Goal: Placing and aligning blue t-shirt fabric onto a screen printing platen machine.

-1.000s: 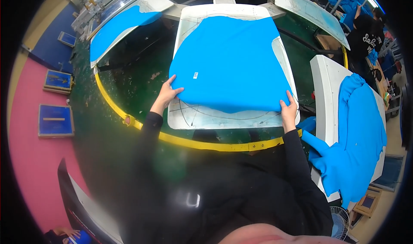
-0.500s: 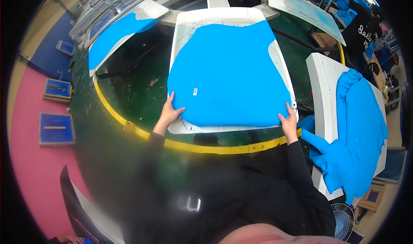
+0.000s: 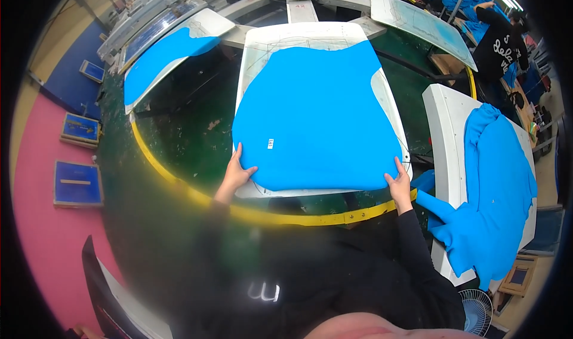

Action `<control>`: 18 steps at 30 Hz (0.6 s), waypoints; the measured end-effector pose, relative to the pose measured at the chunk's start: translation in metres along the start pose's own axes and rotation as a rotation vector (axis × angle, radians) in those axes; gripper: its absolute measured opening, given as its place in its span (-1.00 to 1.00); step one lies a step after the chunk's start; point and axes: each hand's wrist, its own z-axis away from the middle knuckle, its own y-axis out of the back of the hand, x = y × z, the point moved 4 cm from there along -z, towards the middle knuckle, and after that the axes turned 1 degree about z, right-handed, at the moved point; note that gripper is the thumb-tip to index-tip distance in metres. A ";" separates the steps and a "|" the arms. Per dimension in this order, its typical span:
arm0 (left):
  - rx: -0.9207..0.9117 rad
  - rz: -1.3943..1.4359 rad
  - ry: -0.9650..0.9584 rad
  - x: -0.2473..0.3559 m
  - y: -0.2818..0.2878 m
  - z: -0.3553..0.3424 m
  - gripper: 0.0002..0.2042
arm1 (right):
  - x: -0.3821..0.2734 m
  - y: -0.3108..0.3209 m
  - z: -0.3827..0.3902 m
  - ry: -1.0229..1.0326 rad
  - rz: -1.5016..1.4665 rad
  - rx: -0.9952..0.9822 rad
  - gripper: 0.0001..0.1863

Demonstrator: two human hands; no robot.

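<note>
Blue cloth panel point(image 3: 316, 121) lay spread over most of the centre board point(image 3: 301, 34), smooth, no obvious folds; small white label point(image 3: 270, 143) face up on it, toward the board's near left. Placement looked mostly done. Left, my read: near edge and corners, since both hands were there. Bare margin showed at the board's far end, down its far-left side and along its right; only a thin strip at the near end.

Left of the board, another board point(image 3: 210, 25) already carried a blue piece point(image 3: 158, 58). Right of it, blue fabric point(image 3: 498, 172) lay heaped on a white stand point(image 3: 440, 130), not laid out.

Hands: well apart, one per near corner of the board. Left hand point(image 3: 234, 175) and right hand point(image 3: 400, 183) clamped on the cloth edge, thumbs on top pointing inward, forefingers along the sides; remaining fingers mostly hidden. Arms reached forward, roughly parallel.
</note>
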 end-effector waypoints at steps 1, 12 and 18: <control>0.011 -0.024 0.033 0.000 0.001 0.001 -0.09 | 0.000 -0.001 0.001 0.027 0.018 0.000 -0.28; 0.304 -0.288 -0.238 -0.027 -0.017 0.001 -0.25 | -0.008 -0.006 0.015 0.185 0.184 0.159 -0.36; 0.119 0.214 0.070 -0.040 -0.056 0.028 -0.41 | -0.023 -0.023 0.036 0.075 0.134 0.024 -0.45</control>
